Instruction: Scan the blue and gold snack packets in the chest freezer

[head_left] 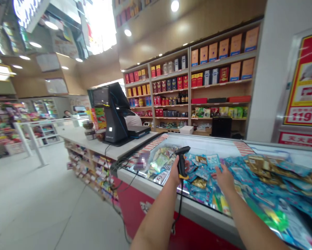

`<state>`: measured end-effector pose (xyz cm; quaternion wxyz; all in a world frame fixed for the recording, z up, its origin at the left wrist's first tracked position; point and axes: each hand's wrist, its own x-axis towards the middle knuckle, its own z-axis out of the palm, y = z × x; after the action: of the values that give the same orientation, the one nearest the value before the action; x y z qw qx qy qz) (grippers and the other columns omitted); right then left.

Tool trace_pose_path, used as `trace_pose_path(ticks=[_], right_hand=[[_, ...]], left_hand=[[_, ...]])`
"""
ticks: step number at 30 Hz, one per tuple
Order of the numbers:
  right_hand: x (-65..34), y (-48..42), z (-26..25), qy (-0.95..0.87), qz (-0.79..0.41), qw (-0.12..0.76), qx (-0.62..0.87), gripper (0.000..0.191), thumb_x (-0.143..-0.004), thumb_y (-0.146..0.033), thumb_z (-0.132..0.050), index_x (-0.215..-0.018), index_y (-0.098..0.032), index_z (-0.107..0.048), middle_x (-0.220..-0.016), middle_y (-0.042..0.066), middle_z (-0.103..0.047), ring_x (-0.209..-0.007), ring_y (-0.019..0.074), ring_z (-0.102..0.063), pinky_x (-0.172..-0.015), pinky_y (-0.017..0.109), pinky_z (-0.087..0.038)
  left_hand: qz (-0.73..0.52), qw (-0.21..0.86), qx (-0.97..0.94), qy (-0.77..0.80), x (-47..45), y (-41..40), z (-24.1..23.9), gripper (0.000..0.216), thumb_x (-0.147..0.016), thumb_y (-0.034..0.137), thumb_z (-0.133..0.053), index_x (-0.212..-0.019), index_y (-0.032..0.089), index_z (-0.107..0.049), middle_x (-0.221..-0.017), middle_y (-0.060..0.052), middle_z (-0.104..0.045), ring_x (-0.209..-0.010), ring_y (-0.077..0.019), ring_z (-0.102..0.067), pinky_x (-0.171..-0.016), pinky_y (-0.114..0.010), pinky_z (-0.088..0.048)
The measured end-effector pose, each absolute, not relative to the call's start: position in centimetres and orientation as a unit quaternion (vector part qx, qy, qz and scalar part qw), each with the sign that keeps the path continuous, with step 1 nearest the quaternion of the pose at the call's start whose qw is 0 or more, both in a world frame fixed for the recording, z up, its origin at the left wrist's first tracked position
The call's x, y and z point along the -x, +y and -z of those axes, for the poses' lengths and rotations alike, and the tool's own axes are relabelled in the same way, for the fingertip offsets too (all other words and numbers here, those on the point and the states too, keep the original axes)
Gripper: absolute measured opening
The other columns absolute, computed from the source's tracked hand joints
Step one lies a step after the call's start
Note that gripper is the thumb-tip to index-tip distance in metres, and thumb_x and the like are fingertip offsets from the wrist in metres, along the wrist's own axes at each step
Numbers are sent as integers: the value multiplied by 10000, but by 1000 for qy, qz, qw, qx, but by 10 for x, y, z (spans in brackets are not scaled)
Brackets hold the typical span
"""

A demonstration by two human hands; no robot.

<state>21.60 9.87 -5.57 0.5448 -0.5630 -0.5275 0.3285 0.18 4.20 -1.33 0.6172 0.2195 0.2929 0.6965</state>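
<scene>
My left hand (177, 168) is wrapped around the handle of a black and yellow barcode scanner (182, 161). Its head points up and to the right, and a black cord hangs from the handle. Farther right, my right hand (225, 176) reaches over the display case with its fingers apart. Just beyond those fingers is a light blue packet (212, 161); whether they touch it I cannot tell. More blue packets (201, 173), some showing gold sides, lie around and between my hands.
The glass-topped case (156, 181) runs across in front of me. Blue and gold packets (265, 168) are heaped at right. A checkout terminal (115, 116) stands on the left counter (100, 145), with a person partly hidden behind it. Black cables (111, 184) hang at the case corner. Stocked shelves (171, 83) line the wall.
</scene>
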Motion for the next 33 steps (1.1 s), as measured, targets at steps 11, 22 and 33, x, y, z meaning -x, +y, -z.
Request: trace_pose_path(ticks=[11,22,33], right_hand=[[-215,111,59,-513,-331,587,532,555,-853,-296,-470,-1351,-62,-539,-762,110,-731,-702,268,-711,-687,356,-536],[-211,109,55,-543,-246,557,578,429,-901,-263,-403,-1229,-108,-632,-824,109,-741,-774,250,-702,-756,344,-522],[-214,102,47,-530,-195,560,606,368,-872,-263,-477,-1148,-132,-682,-896,100,-738,-839,239,-667,-804,323,-484]], left_hand=[[-561,685,-276,372,-9,50,14,429,-965,426,-495,-1055,52,-684,-704,-117,-723,-550,-141,-680,-487,-179,-534],[-558,695,-276,360,-7,48,7,436,-992,424,-411,-871,78,-647,-637,-79,-657,-487,-105,-604,-447,-172,-505],[-543,718,-294,321,-3,48,13,391,-953,440,-474,-890,96,-649,-630,-54,-617,-443,-87,-528,-375,-166,-412]])
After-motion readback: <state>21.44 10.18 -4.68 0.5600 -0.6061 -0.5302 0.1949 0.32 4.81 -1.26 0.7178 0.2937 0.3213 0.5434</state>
